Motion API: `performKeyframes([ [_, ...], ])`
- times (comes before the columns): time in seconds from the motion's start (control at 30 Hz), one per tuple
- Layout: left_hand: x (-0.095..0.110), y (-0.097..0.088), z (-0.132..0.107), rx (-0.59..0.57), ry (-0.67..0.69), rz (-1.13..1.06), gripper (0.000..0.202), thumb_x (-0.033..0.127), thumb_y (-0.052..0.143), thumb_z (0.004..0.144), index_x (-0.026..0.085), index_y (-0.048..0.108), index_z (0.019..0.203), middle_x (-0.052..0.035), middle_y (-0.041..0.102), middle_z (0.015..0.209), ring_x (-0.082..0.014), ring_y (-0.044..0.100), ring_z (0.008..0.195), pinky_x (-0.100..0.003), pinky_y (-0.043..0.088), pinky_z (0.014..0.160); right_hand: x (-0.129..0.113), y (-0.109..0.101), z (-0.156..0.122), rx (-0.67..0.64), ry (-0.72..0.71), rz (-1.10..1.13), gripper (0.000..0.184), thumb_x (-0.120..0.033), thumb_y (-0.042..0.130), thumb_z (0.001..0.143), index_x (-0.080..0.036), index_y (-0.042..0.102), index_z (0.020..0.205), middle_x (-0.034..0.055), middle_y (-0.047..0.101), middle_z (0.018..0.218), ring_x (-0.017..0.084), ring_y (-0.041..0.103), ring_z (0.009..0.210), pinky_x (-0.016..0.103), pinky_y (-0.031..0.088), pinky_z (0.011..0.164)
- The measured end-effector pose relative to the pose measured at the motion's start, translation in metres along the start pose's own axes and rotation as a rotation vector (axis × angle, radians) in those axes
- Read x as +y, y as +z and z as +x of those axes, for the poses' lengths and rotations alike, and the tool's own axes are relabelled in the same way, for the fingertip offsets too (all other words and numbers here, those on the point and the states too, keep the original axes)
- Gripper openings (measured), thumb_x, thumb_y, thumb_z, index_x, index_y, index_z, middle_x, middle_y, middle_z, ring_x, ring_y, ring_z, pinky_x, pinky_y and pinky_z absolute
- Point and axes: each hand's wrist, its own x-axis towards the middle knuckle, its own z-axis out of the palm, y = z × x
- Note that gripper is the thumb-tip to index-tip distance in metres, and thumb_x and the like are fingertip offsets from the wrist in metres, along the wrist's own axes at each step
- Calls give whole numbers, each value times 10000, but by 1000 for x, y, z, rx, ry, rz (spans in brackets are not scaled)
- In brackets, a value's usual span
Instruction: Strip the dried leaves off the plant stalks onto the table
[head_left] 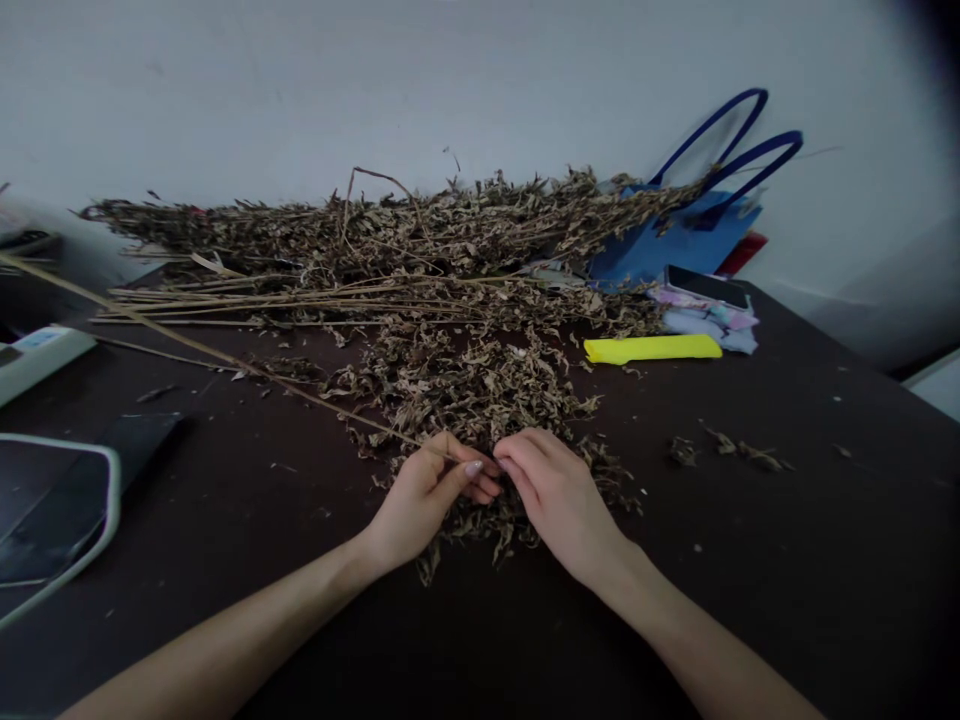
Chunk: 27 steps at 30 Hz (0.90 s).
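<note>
Pinched a long dry stem [225,358] in the left hand [431,490], slanting up-left across the dark counter [750,570]. Held the right hand [559,495] just beside, curled over the leaf pile [480,390]; could not tell whether pinching anything. Saw a pale-blue label [41,338] on the white device [64,357], too small to read.
</note>
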Motion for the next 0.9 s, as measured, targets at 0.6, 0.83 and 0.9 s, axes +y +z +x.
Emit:
performKeyframes([
  [0.6, -2, 4, -2, 8, -29, -149, 124, 239, 544, 843, 125, 508, 813, -95, 661, 907, -172, 665, 772, -329, 547, 730, 10, 6, 3, 176, 3, -174, 226, -137, 343, 900, -168, 568, 899, 58, 558, 794, 163, 532, 724, 294, 443, 652],
  [0.83, -5, -3, 3, 35, 2, -147, 97, 199, 510, 865, 137, 461, 809, -88, 664, 900, -151, 665, 750, -302, 544, 707, 21, -9, 4, 161, -36, -179, 311, -147, 391, 895, -154, 527, 1175, 101, 606, 971, 204, 558, 918, 354, 479, 768],
  [0.9, -4, -5, 4, 52, 3, -155, 95, 191, 507, 867, 140, 451, 810, -85, 669, 890, -145, 665, 740, -295, 544, 701, 21, -18, 5, 162, -43, -135, 284, -151, 385, 898, -156, 562, 1120, 98, 599, 1000, 198, 549, 939, 356, 473, 793],
])
